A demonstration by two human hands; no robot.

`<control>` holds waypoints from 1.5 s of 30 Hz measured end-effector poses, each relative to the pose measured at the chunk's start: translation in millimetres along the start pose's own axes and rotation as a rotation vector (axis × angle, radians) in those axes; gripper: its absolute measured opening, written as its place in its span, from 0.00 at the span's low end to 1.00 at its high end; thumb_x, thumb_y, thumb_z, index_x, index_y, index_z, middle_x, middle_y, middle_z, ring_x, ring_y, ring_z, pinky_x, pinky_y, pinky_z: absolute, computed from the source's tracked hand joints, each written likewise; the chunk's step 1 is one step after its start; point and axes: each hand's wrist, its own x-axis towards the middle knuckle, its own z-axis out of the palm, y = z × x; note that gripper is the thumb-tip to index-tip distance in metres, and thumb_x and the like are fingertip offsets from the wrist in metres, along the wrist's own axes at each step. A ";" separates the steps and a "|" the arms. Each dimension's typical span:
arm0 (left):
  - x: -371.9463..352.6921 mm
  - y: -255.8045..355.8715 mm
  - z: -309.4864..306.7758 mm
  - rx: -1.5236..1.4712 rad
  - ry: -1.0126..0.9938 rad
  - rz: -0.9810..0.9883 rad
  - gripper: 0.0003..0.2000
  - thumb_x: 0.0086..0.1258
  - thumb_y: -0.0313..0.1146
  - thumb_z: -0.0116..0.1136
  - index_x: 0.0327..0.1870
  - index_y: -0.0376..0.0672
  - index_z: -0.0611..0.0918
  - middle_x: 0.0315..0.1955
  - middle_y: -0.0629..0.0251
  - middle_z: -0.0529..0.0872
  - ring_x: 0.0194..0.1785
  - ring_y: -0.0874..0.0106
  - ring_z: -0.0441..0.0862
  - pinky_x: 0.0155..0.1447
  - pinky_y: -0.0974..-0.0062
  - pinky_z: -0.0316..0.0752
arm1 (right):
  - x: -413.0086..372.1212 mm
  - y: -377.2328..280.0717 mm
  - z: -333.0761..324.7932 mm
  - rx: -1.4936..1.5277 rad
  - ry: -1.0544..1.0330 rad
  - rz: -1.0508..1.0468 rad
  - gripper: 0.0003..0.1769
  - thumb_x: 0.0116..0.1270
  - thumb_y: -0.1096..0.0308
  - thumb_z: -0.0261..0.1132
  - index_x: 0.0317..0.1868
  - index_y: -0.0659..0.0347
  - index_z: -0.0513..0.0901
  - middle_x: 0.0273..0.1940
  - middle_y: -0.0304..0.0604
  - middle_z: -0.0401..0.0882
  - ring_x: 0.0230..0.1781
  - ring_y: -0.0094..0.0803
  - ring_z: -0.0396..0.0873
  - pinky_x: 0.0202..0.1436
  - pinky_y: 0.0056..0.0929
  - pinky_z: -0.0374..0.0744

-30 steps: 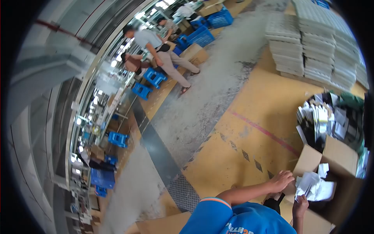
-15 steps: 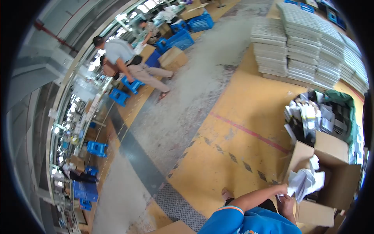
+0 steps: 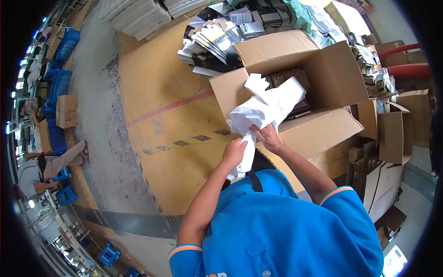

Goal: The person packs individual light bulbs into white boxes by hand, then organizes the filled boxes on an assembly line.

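White, thin and crumpled, the sheet [image 3: 263, 108] is bunched between two bare hands near the middle of the view; whether it is paper or plastic, I cannot tell. Taking the hands as the dial's centre, its wide part spreads from twelve to one o'clock, over the near left corner of a cardboard box [image 3: 339, 76], and a narrow end trails towards six. The left hand [image 3: 234, 152] is closed in a fist around the gathered narrow part; the right hand [image 3: 268, 137], just beside it at two o'clock, pinches the sheet between thumb and fingers.

The likeliest trouble is a tear: both grips sit close together on a twisted stretch, so a sharp pull apart would load that one place. The far end could also catch, since it reaches past the edge of the left flap [image 3: 229, 92] and above the brown card pieces [image 3: 288, 81] inside the box; a tug might drag some out. Whether it rests on them or hangs clear, I cannot tell. At six o'clock the loose tail lies near a black strap [image 3: 256, 182] and the blue shirt [image 3: 277, 221], where it could snag. If the right hand's pinch slackens, the unsupported wide part might slide down towards the near flap [image 3: 318, 131] at two o'clock.
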 end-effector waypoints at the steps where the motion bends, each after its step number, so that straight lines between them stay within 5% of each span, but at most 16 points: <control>1: 1.3 5.7 -0.7 0.008 0.000 -0.009 0.15 0.66 0.40 0.49 0.35 0.34 0.78 0.27 0.46 0.80 0.33 0.50 0.78 0.37 0.60 0.71 | 5.0 1.5 4.6 -0.097 0.012 -0.146 0.13 0.61 0.68 0.58 0.46 0.57 0.80 0.42 0.49 0.77 0.48 0.47 0.71 0.52 0.37 0.69; 7: 3.2 13.5 -1.8 0.048 0.011 0.014 0.14 0.67 0.39 0.48 0.32 0.35 0.77 0.26 0.46 0.79 0.32 0.50 0.78 0.36 0.59 0.70 | 23.5 15.5 23.5 0.014 0.087 -0.018 0.11 0.60 0.60 0.60 0.39 0.56 0.82 0.42 0.48 0.78 0.45 0.49 0.73 0.52 0.41 0.70; 10: 4.9 8.4 3.9 0.043 -0.029 -0.004 0.14 0.66 0.40 0.46 0.30 0.37 0.77 0.28 0.47 0.80 0.34 0.50 0.78 0.37 0.56 0.70 | 25.7 17.1 37.1 0.013 -0.217 0.136 0.12 0.64 0.62 0.58 0.43 0.59 0.79 0.36 0.48 0.77 0.40 0.46 0.75 0.46 0.35 0.74; 11: 8.7 -2.8 13.1 0.030 -0.036 -0.036 0.13 0.65 0.39 0.47 0.30 0.39 0.78 0.26 0.48 0.80 0.32 0.53 0.79 0.35 0.60 0.71 | 22.7 10.6 45.5 0.555 -0.038 0.077 0.14 0.65 0.60 0.57 0.44 0.61 0.77 0.35 0.48 0.77 0.37 0.46 0.75 0.46 0.35 0.74; 12: 11.9 -15.5 29.1 0.144 0.001 0.032 0.12 0.64 0.38 0.45 0.29 0.42 0.79 0.26 0.49 0.81 0.32 0.54 0.80 0.36 0.60 0.72 | 29.5 -15.2 29.2 0.633 -0.117 0.254 0.15 0.66 0.61 0.55 0.45 0.63 0.77 0.36 0.49 0.77 0.39 0.47 0.75 0.50 0.36 0.73; 13: 1.8 19.3 12.1 0.028 -0.054 0.117 0.12 0.65 0.37 0.45 0.28 0.43 0.79 0.25 0.49 0.81 0.31 0.53 0.80 0.35 0.59 0.73 | 72.7 -41.6 56.2 0.694 -0.155 0.161 0.15 0.66 0.61 0.55 0.45 0.63 0.77 0.36 0.49 0.77 0.39 0.47 0.75 0.50 0.36 0.73; 16: -18.5 88.7 -0.8 0.202 0.131 0.521 0.08 0.65 0.37 0.48 0.32 0.45 0.79 0.23 0.53 0.81 0.29 0.58 0.81 0.31 0.61 0.75 | 33.3 -6.4 53.5 0.579 -0.163 0.049 0.14 0.66 0.62 0.54 0.44 0.64 0.77 0.36 0.48 0.78 0.40 0.43 0.75 0.49 0.36 0.73; 22: -50.9 55.2 -79.0 -0.246 0.632 0.242 0.08 0.68 0.35 0.48 0.36 0.40 0.76 0.22 0.56 0.80 0.26 0.66 0.79 0.30 0.69 0.71 | 46.3 105.8 58.3 0.132 0.016 0.017 0.12 0.67 0.65 0.54 0.41 0.65 0.78 0.37 0.46 0.78 0.40 0.35 0.74 0.46 0.36 0.73; 23: -62.5 35.4 -89.8 -0.429 0.705 0.163 0.09 0.70 0.35 0.47 0.37 0.39 0.77 0.22 0.59 0.80 0.26 0.71 0.79 0.30 0.71 0.70 | 66.9 80.4 41.8 -0.081 -0.238 0.355 0.10 0.61 0.68 0.58 0.37 0.66 0.77 0.39 0.55 0.77 0.42 0.42 0.74 0.46 0.39 0.72; 27: -121.3 -39.0 -126.3 -1.245 1.123 -0.120 0.15 0.70 0.40 0.50 0.36 0.34 0.78 0.26 0.70 0.79 0.30 0.80 0.74 0.33 0.77 0.69 | 60.6 -66.7 30.8 -0.633 -0.190 -0.114 0.19 0.51 0.66 0.65 0.43 0.66 0.74 0.42 0.59 0.74 0.43 0.54 0.73 0.50 0.44 0.70; 29: -155.1 -55.0 -137.8 -1.308 1.230 -0.057 0.15 0.69 0.40 0.51 0.36 0.34 0.78 0.27 0.70 0.80 0.31 0.81 0.74 0.34 0.78 0.69 | 58.3 -110.1 67.3 -0.215 -0.371 -0.372 0.25 0.52 0.67 0.66 0.51 0.66 0.71 0.46 0.58 0.73 0.44 0.48 0.75 0.50 0.40 0.72; 31: -187.0 -82.6 -140.8 -1.351 1.383 0.008 0.15 0.69 0.40 0.52 0.36 0.33 0.79 0.28 0.71 0.80 0.32 0.81 0.73 0.36 0.79 0.70 | 43.5 -228.9 96.4 0.437 -0.737 0.098 0.20 0.58 0.66 0.64 0.50 0.64 0.73 0.47 0.48 0.74 0.46 0.34 0.74 0.50 0.35 0.72; 35: -248.2 -148.7 -134.7 -1.136 1.341 -0.063 0.13 0.68 0.37 0.53 0.42 0.35 0.79 0.31 0.69 0.81 0.36 0.82 0.75 0.40 0.80 0.71 | 12.3 -308.1 213.5 0.321 -0.849 -0.132 0.18 0.61 0.68 0.63 0.50 0.64 0.73 0.45 0.44 0.75 0.44 0.25 0.74 0.47 0.29 0.74; 38: -322.7 -170.7 -153.2 -1.097 1.495 0.040 0.11 0.66 0.33 0.56 0.43 0.35 0.78 0.33 0.67 0.81 0.34 0.80 0.75 0.40 0.80 0.71 | -13.1 -366.0 282.2 0.394 -0.947 -0.050 0.15 0.59 0.69 0.64 0.46 0.65 0.76 0.32 0.41 0.80 0.30 0.23 0.77 0.34 0.25 0.77; 42: -401.5 -238.9 -160.5 -1.106 1.579 -0.016 0.11 0.66 0.30 0.55 0.46 0.35 0.76 0.36 0.66 0.81 0.37 0.78 0.77 0.39 0.81 0.73 | -47.5 -416.1 374.4 0.401 -1.030 -0.054 0.18 0.58 0.68 0.65 0.48 0.66 0.75 0.35 0.43 0.81 0.32 0.25 0.78 0.37 0.27 0.77; 45: -440.2 -286.2 -168.2 -1.497 1.371 -0.140 0.12 0.65 0.30 0.55 0.46 0.33 0.75 0.38 0.62 0.80 0.39 0.75 0.79 0.41 0.79 0.76 | -65.6 -476.7 413.9 0.306 -1.066 -0.290 0.21 0.58 0.67 0.66 0.50 0.66 0.73 0.39 0.45 0.80 0.37 0.28 0.78 0.41 0.30 0.77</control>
